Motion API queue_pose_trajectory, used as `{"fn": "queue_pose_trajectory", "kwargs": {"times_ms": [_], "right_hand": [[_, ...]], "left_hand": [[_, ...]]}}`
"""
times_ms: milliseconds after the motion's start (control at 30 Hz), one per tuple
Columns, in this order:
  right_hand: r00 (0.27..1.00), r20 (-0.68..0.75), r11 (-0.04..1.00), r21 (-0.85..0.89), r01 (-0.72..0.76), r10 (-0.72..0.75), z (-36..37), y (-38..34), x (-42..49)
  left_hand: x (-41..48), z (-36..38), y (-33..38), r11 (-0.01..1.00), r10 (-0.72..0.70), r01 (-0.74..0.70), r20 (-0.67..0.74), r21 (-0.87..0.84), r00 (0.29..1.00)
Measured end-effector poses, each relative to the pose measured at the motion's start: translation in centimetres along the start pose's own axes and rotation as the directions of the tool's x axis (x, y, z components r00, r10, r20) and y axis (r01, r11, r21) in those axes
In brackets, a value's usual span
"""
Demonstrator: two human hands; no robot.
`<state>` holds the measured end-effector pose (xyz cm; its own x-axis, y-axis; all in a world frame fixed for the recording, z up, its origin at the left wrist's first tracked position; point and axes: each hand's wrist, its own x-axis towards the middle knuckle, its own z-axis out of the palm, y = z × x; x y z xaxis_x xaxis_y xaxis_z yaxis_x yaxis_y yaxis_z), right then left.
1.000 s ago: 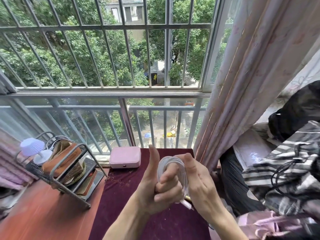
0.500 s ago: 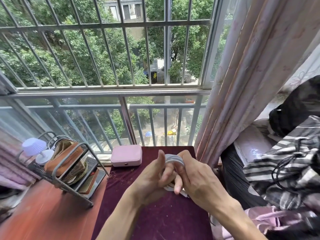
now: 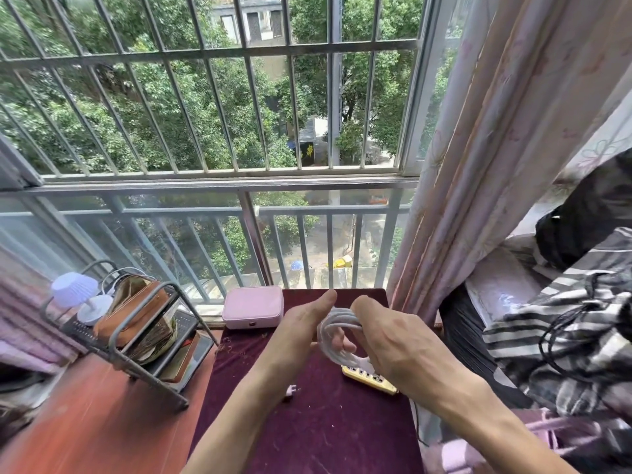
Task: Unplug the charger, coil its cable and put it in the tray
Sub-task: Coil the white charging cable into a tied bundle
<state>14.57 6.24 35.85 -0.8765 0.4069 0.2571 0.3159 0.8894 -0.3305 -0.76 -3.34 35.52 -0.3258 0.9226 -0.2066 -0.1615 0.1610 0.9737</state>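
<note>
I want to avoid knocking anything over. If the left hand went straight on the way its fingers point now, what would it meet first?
The left hand points toward the right hand, so it would first meet the coiled white cable held between them, then the right hand itself.

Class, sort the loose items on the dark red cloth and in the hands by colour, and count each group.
Pink: 1, the pink rectangular case
White: 2, the coiled white cable and the small white plug
Yellow: 1, the yellow power strip
Total: 4
</note>
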Motion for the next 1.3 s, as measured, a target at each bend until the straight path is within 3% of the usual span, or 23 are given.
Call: {"fn": "queue_pose_trajectory", "kwargs": {"times_ms": [67, 133, 267, 300, 367, 433, 467, 533, 633, 733, 900, 1067, 1133, 1233, 1300], "right_hand": [[0.999, -0.010, 0.998, -0.059, 0.030, -0.031, -0.5, -0.6, 0.4], [0.998, -0.004, 0.996, -0.070, 0.058, -0.058, -0.7, -1.0, 0.6], [0.996, 0.027, 0.991, -0.104, 0.090, -0.087, -0.9, -1.2, 0.5], [0.994, 0.020, 0.991, -0.075, 0.107, -0.106, -0.8, -1.2, 0.5], [0.993, 0.020, 0.992, 0.054, 0.115, -0.116, -0.6, -1.3, 0.4], [0.999, 0.030, 0.960, 0.279, 0.016, -0.026, -0.6, -0.8, 0.0], [0.997, 0.057, 0.893, 0.444, -0.073, 0.053, -0.8, -0.5, -0.2], [0.980, 0.130, 0.645, 0.739, -0.195, 0.147, -1.6, 0.0, -0.7], [0.980, 0.118, 0.370, 0.913, -0.170, 0.159, -2.3, 0.2, -1.4], [0.977, 0.078, 0.236, 0.964, -0.125, 0.199, -2.8, -0.5, -1.5], [0.952, 0.060, 0.114, 0.989, -0.098, 0.299, -3.3, -0.9, -1.4], [0.963, 0.194, -0.287, 0.948, -0.135, 0.188, -2.8, -1.0, -0.6], [0.969, 0.177, -0.233, 0.963, -0.134, 0.171, -2.6, -1.0, -0.2], [0.982, 0.026, 0.179, 0.982, -0.060, 0.189, -2.6, -0.8, 0.2], [0.982, -0.150, 0.479, 0.875, 0.077, 0.117, -2.6, -0.6, 0.3]], "left_hand": [[-0.3, 0.3, 0.5, 0.947, 0.112, -0.100, -0.024, 0.304, 0.993], [-0.6, 0.7, 0.7, 0.821, 0.272, -0.186, -0.084, 0.539, 0.959], [-0.7, 0.7, 0.2, 0.519, 0.525, -0.247, -0.077, 0.819, 0.848], [-0.7, 1.0, 0.0, 0.496, 0.550, -0.244, -0.084, 0.833, 0.831], [-0.6, 1.6, -0.5, 0.638, 0.526, -0.280, -0.141, 0.717, 0.839], [-0.6, 1.9, -0.7, 0.827, 0.459, -0.361, -0.148, 0.431, 0.876], [-0.8, 1.9, -0.7, 0.875, 0.437, -0.385, -0.134, 0.293, 0.890], [-1.3, 1.6, -0.8, 0.899, 0.426, -0.404, -0.125, 0.172, 0.896], [-2.5, 1.6, -1.1, 0.890, 0.450, -0.422, -0.176, 0.176, 0.876], [-3.5, 1.9, -0.7, 0.868, 0.488, -0.451, -0.194, 0.207, 0.851], [-4.3, 2.4, -0.1, 0.852, 0.517, -0.478, -0.203, 0.214, 0.831], [-4.4, 3.0, -0.3, 0.859, 0.506, -0.479, -0.160, 0.177, 0.848], [-4.4, 3.2, -0.3, 0.873, 0.484, -0.462, -0.153, 0.158, 0.862], [-4.5, 3.2, -0.1, 0.894, 0.446, -0.430, -0.160, 0.121, 0.881], [-4.6, 3.0, 0.1, 0.907, 0.422, -0.414, -0.183, 0.082, 0.888]]}}
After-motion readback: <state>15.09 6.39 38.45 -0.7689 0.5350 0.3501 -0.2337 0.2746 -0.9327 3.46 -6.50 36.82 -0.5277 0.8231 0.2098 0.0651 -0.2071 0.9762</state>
